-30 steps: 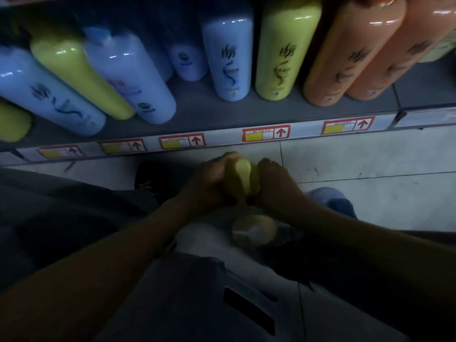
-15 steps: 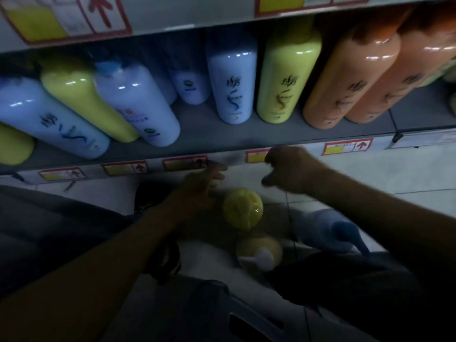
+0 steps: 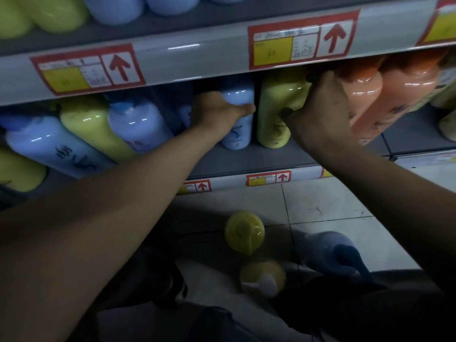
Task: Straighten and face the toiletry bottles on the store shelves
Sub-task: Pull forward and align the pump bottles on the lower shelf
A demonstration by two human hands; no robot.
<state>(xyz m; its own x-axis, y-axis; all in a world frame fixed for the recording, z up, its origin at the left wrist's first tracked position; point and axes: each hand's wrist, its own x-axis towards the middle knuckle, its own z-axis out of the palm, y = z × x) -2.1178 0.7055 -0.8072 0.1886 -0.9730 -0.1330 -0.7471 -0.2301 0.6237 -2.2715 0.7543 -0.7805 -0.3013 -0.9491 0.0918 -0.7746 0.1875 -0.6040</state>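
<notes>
Your left hand [image 3: 217, 108] grips the blue bottle [image 3: 237, 135], right hand [image 3: 319, 107] the yellow bottle [image 3: 274, 104] at its 3 o'clock, probably to square 2 labels.

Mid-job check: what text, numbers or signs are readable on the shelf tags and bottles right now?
Upper shelf-edge price tags: red up arrow; print blurred.
Lower shelf-edge price tags: red up arrow; print too small.
Upright blue bottle: dark script, unreadable.
Upright yellow bottle: dark script, unreadable.
Leaning blue bottle: brush-style characters, illegible.
</notes>
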